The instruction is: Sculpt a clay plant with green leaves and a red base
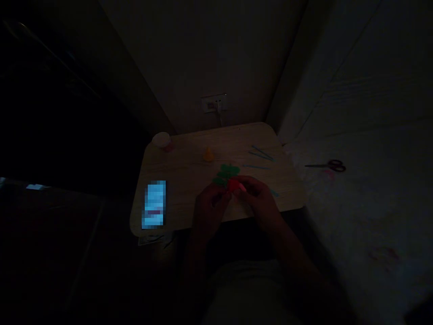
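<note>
In dim light, both hands meet above the front of a small wooden table. Between them is a red craft piece with green leaf-shaped loops on its far side and a pink tip on its right. My left hand is closed, its fingertips pinching the red piece's lower left. The thumb and fingers of my right hand are closed on its right side by the pink tip. Fingers cover part of the piece. Behind it stands a small orange cone-shaped thing.
Several thin bluish sticks lie at the table's right. A pale round-topped tub stands at the back left corner, and a lit phone lies front left. Scissors rest on the pale surface to the right. A wall socket holds a plug.
</note>
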